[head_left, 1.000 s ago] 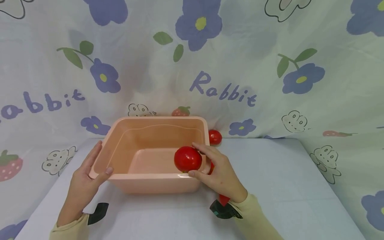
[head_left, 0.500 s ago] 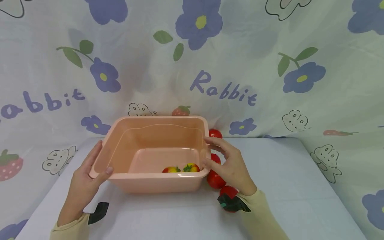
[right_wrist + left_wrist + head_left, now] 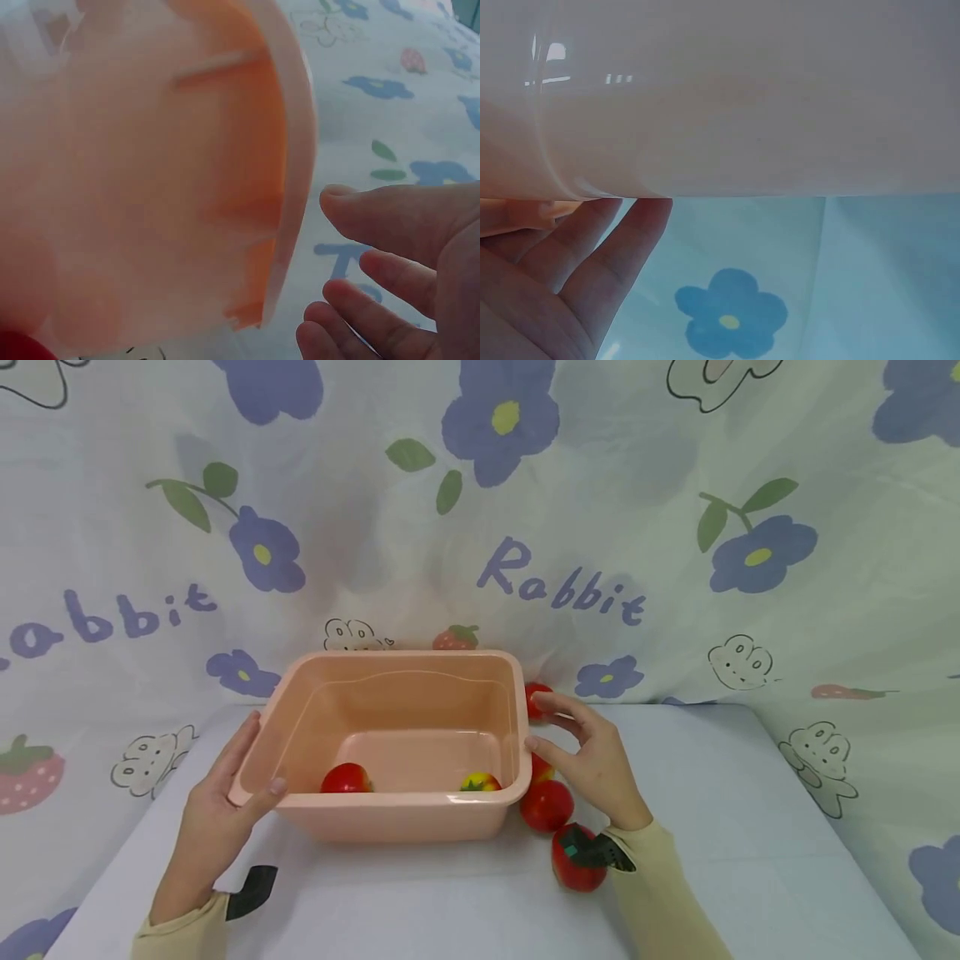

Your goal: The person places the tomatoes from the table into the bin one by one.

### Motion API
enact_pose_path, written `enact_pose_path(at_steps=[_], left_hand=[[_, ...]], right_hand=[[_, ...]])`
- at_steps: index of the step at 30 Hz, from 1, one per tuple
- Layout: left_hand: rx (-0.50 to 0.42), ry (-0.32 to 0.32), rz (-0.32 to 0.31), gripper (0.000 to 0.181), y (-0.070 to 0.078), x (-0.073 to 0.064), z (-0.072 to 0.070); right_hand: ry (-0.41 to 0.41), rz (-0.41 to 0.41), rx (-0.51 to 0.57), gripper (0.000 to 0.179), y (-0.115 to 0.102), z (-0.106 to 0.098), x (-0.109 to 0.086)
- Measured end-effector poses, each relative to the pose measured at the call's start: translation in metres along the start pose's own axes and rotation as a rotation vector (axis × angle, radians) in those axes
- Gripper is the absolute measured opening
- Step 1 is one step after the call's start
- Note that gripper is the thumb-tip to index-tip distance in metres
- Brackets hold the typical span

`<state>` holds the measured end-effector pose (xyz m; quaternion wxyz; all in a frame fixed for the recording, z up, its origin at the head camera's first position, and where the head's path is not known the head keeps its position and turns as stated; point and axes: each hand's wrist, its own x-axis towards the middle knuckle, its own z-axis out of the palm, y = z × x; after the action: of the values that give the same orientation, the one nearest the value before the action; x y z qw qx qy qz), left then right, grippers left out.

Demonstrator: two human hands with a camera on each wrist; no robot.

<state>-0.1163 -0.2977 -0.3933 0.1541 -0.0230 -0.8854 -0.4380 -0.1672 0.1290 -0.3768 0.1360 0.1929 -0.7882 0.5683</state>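
A peach plastic basin (image 3: 405,817) stands in front of me, two red tomatoes in it. One tomato (image 3: 346,778) lies toward the left, the other tomato (image 3: 480,782), its yellow and green stem end showing, toward the right. My left hand (image 3: 213,818) holds the basin's left rim, thumb over the edge and fingers along the outside; in the left wrist view, fingertips (image 3: 656,214) meet the outer wall. My right hand (image 3: 592,756) hovers just outside the right rim, fingers loosely bent, holding nothing. Beneath it, more tomatoes (image 3: 547,805) line the basin's right side.
Another tomato (image 3: 538,700) is at the back, partly behind my right fingertips, and one more tomato (image 3: 578,860) lies nearest me under the wrist strap. The white tabletop (image 3: 720,818) extends to the right. A floral curtain (image 3: 600,485) hangs behind.
My right hand has let go of a tomato inside the basin and moved out to the right past the rim. A tomato has rolled left in the basin. My left hand stays put.
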Motion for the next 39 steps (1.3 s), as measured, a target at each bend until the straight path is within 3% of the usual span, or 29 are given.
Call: enact_pose_path(at_steps=[9,19,29,39], left_hand=[[0.002,0.017,0.052,0.084,0.002,-0.001,0.001],[-0.019,0.022,0.06,0.085,-0.001,-0.001,0.0],[-0.021,0.024,0.048,0.085,-0.002,-0.003,0.001],[-0.022,0.022,0.046,0.085,0.0,-0.002,0.002]], right_hand=[[0.042,0.029,0.009,0.05,0.031,-0.008,0.017],[0.077,0.009,-0.003,0.045,0.058,-0.012,0.035],[0.062,0.093,0.039,0.05,0.105,-0.008,0.056],[-0.005,0.203,-0.089,0.06,0.122,-0.001,0.069]])
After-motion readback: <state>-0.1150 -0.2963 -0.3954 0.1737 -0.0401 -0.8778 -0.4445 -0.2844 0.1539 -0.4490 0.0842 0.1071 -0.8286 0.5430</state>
